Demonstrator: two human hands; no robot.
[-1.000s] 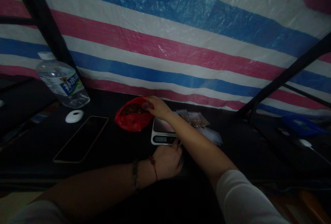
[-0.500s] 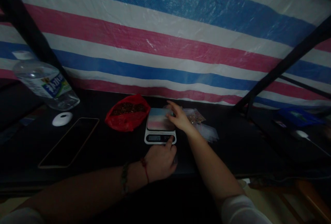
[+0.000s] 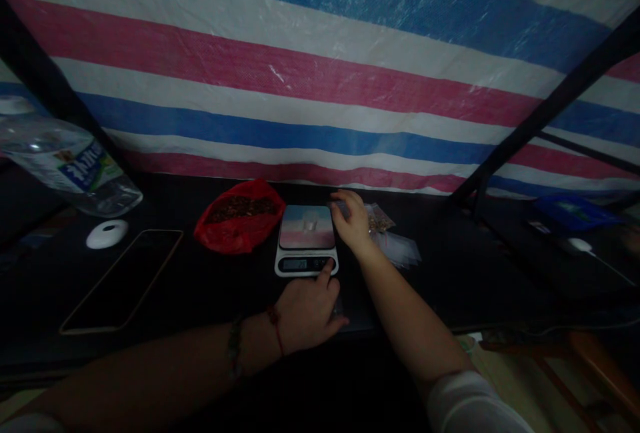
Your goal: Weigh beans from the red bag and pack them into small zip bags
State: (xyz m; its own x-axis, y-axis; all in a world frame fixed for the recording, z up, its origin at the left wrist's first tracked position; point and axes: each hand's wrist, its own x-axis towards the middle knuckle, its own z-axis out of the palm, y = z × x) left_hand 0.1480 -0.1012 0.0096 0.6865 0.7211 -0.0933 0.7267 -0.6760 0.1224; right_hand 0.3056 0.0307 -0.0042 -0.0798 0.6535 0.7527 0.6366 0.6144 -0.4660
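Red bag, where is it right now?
In the head view the red bag lies on the dark table left of centre, just left of the white scale and right of the phone.

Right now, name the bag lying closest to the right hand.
The small clear packet of brown bits, just right of the right hand. The red bag lies farther off, on the other side of the scale.

Scale [image 3: 306,240]: 1. Red bag [image 3: 239,223]: 1. Phone [image 3: 123,280]: 1. Water bottle [image 3: 65,163]: 1. White round disc [image 3: 107,234]: 1. Blue tray [image 3: 575,212]: 1. Small clear bags [image 3: 397,250]: overlapping heap, number unclear. Hands: 2, left hand [image 3: 305,310], right hand [image 3: 353,223].
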